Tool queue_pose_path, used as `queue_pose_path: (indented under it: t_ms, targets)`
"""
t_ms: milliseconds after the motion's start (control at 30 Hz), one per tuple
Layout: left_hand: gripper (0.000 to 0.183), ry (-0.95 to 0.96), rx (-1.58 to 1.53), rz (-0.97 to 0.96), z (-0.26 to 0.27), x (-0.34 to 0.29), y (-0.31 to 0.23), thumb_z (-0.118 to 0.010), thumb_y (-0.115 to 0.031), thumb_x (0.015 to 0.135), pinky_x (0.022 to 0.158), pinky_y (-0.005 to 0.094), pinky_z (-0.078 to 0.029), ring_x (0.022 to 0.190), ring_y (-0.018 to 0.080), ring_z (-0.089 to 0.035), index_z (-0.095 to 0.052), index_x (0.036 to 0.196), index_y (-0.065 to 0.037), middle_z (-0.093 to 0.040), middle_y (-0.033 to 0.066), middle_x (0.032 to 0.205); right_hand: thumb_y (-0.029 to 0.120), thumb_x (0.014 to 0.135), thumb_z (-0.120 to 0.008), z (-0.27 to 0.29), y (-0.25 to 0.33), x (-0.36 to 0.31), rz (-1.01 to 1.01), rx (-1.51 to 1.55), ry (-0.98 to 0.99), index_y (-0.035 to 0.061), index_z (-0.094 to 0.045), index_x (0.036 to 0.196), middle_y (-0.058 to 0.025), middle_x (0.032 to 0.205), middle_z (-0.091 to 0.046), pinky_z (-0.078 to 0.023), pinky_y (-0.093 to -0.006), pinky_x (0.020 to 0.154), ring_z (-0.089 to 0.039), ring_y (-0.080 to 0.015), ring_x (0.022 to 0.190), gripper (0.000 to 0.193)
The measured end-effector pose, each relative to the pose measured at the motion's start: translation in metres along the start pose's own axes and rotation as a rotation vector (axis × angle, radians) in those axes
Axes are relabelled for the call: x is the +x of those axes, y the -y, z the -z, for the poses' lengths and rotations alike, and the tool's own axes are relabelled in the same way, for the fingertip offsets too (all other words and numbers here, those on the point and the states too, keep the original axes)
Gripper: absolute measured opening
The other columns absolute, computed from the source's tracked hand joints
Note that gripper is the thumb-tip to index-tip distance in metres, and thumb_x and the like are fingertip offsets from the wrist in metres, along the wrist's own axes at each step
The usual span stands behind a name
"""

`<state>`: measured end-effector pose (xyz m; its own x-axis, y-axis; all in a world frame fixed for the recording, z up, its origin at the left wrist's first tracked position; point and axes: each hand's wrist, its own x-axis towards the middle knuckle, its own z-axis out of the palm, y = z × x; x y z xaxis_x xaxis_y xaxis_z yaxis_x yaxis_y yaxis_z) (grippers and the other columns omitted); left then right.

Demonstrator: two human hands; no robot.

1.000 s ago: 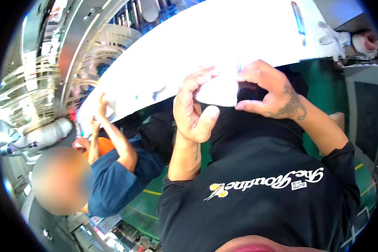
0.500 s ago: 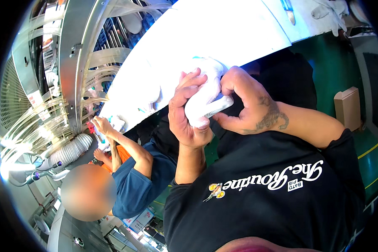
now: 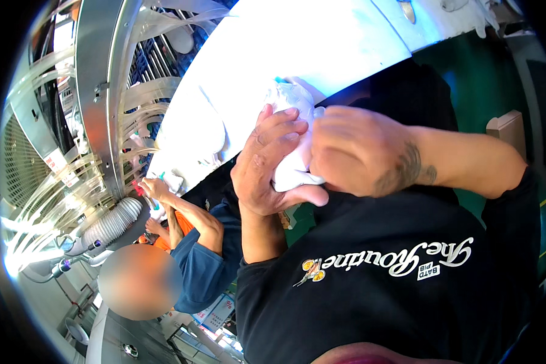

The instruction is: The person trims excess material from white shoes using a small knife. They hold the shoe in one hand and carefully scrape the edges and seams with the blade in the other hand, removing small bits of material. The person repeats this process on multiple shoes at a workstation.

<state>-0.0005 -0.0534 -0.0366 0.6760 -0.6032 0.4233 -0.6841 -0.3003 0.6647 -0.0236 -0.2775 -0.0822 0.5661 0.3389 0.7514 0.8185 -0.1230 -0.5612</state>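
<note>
Both my hands hold a smooth white piece (image 3: pixel 296 161) with a rounded, bulging body, just off the near edge of the bright worktable. My left hand (image 3: pixel 264 164) cups it from the left, its fingers lying over the upper side and its thumb stretched along the lower end. Curled tight, my right hand (image 3: pixel 361 148) grips the right side, and its knuckles hide the part it grasps. What kind of thing the white piece is, I cannot tell. Behind it, its far end, with a small teal spot, reaches over the table.
The white worktable (image 3: pixel 340 48) stretches ahead. A bladed tool (image 3: pixel 408 12) and pale gloves (image 3: pixel 482 15) lie at its far right. To my left, a co-worker (image 3: pixel 206 258) in a blue shirt handles something beside metal machinery with clear tubes and a corrugated hose (image 3: pixel 118 221). A cardboard box (image 3: pixel 508 130) stands right.
My right hand has rolled over and closed tighter on the white piece, covering the limb-like part that stuck out. The left thumb now stretches out to the right.
</note>
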Motion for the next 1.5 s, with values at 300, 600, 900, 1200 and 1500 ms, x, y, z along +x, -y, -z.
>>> queue_pose_path:
  t_ms: [300, 600, 900, 1200, 1500]
  targets:
    - [0.049, 0.132, -0.077, 0.02, 0.014, 0.006, -0.006, -0.099, -0.015, 0.066, 0.114, 0.0701, -0.044, 0.108, 0.0425, -0.077, -0.071, 0.101, 0.003, -0.079, 0.0237, 0.096, 0.025, 0.064, -0.095, -0.002, -0.033, 0.0, -0.188, 0.225, 0.097, 0.0076, -0.059, 0.09, -0.0101, 0.09, -0.067, -0.057, -0.0419, 0.07, -0.07, -0.0326, 0.082, 0.047]
    - [0.04, -0.064, 0.083, 0.31, 0.046, -0.003, -0.016, -0.077, -0.006, 0.085, 0.11, 0.0613, -0.051, 0.121, 0.0482, -0.07, -0.063, 0.119, 0.011, -0.072, 0.0323, 0.119, 0.007, 0.072, -0.094, -0.079, -0.004, 0.001, -0.281, 0.073, -0.413, 0.0014, -0.068, 0.124, -0.0123, 0.112, -0.063, -0.058, -0.0406, 0.082, -0.067, -0.0302, 0.096, 0.059]
    - [0.041, 0.05, 0.51, 0.204, 0.035, 0.011, -0.02, -0.07, -0.027, 0.1, 0.098, 0.0521, -0.059, 0.117, 0.0473, -0.07, -0.062, 0.118, 0.009, -0.069, 0.0305, 0.115, 0.009, 0.075, -0.087, -0.069, -0.016, 0.022, -0.327, 0.197, -0.287, 0.0043, -0.062, 0.098, -0.012, 0.099, -0.058, -0.054, -0.0382, 0.076, -0.065, -0.0295, 0.089, 0.034]
    - [0.08, 0.133, 0.329, 0.064, 0.043, 0.018, 0.004, -0.089, -0.054, 0.069, 0.101, 0.0574, -0.061, 0.113, 0.0429, -0.074, -0.061, 0.121, 0.0, -0.07, 0.0213, 0.109, 0.007, 0.07, -0.084, -0.053, -0.032, 0.024, -0.234, 0.156, -0.237, 0.0027, -0.058, 0.085, -0.0116, 0.089, -0.055, -0.055, -0.0402, 0.064, -0.063, -0.032, 0.08, 0.03]
    - [0.068, 0.129, 0.228, 0.063, 0.045, 0.028, 0.013, -0.099, -0.035, 0.073, 0.099, 0.0621, -0.061, 0.105, 0.0401, -0.075, -0.062, 0.119, 0.0, -0.068, 0.0183, 0.104, 0.008, 0.073, -0.086, -0.036, -0.058, 0.03, -0.307, 0.407, -0.061, 0.0059, -0.058, 0.09, -0.009, 0.09, -0.059, -0.054, -0.0385, 0.064, -0.066, -0.0295, 0.078, 0.033]
